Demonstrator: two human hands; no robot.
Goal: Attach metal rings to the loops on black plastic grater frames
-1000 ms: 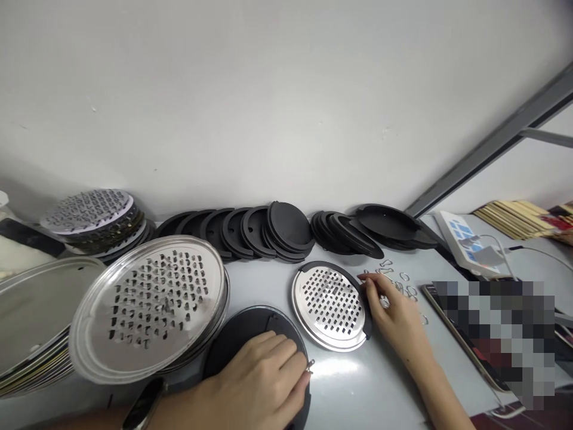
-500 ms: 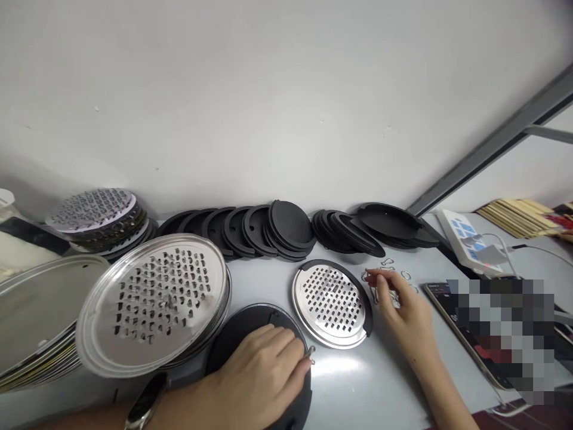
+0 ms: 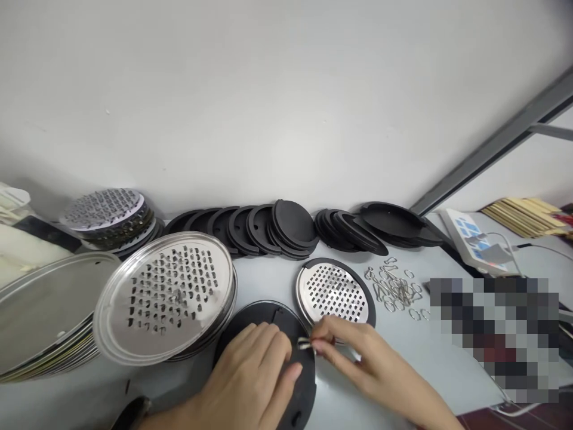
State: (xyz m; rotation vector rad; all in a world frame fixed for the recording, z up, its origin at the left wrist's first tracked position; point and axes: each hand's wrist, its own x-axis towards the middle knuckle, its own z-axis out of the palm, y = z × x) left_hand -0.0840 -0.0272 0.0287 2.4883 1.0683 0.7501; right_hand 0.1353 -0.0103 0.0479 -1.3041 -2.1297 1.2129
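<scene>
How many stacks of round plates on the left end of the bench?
3: a stack topped with a white perforated sheet at the back, a perforated steel stack in front of it, and a plain steel stack at the far left, cut off by the frame. Others may be hidden.

Bright, even light fills the scene from no visible source, leaving the wall (image 3: 286, 89) pale and flat. Glare sheets across the steel disc (image 3: 163, 337) on the left and pools on the table (image 3: 403, 370) near the middle, while the clip (image 3: 304, 343) glints. Shadows stay faint and soft. Wide-angle distortion bends the edges, detail softens far right, and a mosaic patch (image 3: 495, 337) blurs the right side.
</scene>
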